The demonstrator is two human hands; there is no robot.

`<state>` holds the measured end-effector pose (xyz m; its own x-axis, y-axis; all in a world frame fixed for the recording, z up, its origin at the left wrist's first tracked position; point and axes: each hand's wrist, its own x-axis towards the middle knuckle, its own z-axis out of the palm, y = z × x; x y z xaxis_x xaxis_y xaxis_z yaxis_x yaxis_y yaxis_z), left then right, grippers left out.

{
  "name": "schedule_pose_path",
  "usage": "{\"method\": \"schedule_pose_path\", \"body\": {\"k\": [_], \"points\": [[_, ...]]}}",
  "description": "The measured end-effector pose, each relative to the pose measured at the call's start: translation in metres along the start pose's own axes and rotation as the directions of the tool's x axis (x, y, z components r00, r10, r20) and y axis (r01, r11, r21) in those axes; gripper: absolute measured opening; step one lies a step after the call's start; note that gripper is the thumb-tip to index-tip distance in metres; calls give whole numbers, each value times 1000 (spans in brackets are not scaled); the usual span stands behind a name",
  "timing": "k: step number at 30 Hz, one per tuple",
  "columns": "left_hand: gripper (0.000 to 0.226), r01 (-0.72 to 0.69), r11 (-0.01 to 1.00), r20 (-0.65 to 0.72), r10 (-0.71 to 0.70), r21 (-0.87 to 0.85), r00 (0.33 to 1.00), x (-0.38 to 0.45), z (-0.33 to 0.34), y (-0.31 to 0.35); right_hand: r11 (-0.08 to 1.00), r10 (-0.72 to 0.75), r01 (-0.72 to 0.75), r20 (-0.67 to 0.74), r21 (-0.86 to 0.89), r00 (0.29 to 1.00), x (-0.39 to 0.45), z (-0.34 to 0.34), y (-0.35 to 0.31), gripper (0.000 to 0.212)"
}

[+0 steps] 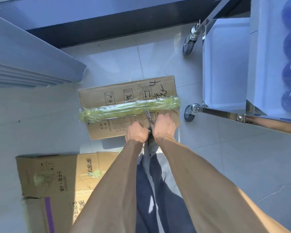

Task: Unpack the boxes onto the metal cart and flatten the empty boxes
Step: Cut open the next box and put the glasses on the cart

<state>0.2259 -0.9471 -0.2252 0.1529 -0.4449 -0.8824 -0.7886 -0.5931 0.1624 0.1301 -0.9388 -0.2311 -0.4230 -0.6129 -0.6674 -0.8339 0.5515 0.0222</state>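
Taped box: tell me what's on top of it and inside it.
On top of the taped box: a green tape band, scissors with tips at the tape, and both hands, left, right. The inside is hidden; the flaps are closed.

Sunlit pale tiled floor, dark ledge, white slatted panel.

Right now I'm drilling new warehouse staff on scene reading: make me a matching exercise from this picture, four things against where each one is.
Things:
1. scissors
2. sealed box
3. flattened box
4. metal cart

Places:
A. lower left of the floor
B. right edge, on caster wheels
C. between the two hands
D. centre of the floor, green tape across it

Pairs: 1-C, 2-D, 3-A, 4-B
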Motion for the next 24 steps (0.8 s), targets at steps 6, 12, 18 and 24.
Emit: {"method": "schedule_pose_path", "body": {"k": [6,12,18,24], "points": [[16,16,996,8,-16,-83,1000,-3,3,-10,986,28,-18,-56,167,998,-11,21,-3,20],[22,162,876,135,-112,-454,984,0,-8,-25,863,119,-196,191,466,974,-12,5,-16,17],[30,146,783,123,-89,-605,988,-7,-24,-22,881,40,-155,256,448,966,-19,-6,-33,10],[21,73,980,34,-68,-188,997,-9,-42,-25,744,84,-189,191,641,978,-26,-14,-40,11]]}}
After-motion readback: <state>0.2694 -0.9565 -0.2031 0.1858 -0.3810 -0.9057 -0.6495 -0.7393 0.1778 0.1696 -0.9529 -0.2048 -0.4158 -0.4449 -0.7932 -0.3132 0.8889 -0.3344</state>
